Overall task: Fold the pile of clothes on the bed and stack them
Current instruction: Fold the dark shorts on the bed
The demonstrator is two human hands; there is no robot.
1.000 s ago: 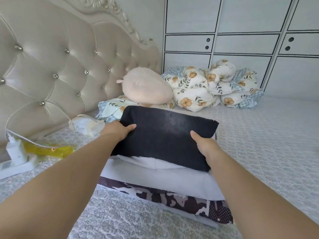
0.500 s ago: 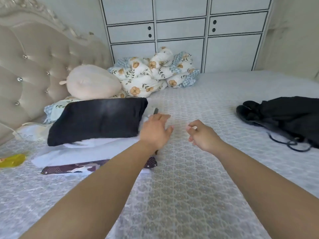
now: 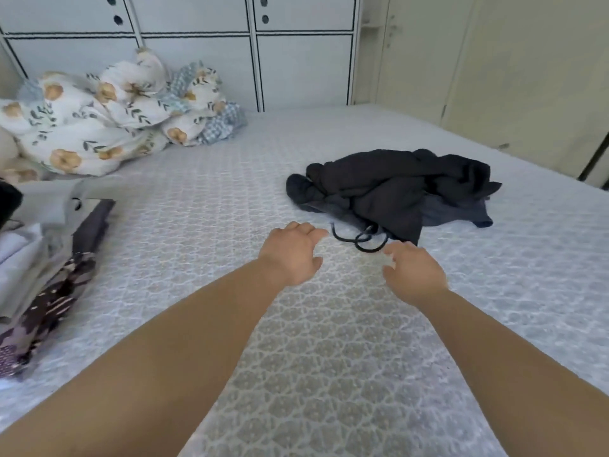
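A crumpled dark garment [image 3: 392,189] lies unfolded on the patterned bed [image 3: 204,199], its black drawstring [image 3: 361,239] looping out toward the person. Just short of that cord, the left hand [image 3: 290,255] and right hand [image 3: 413,273] reach forward side by side above the bed, fingers loosely bent and holding nothing. The stack of folded clothes [image 3: 43,268] sits at the left edge, well apart from the garment, with a floral quilt [image 3: 108,117] bunched against the white cabinets [image 3: 296,61] behind.

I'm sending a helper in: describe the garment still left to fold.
On the bed, right of the folded stack, lies a crumpled black garment. It alone is unfolded, a black drawstring trailing toward the hands.
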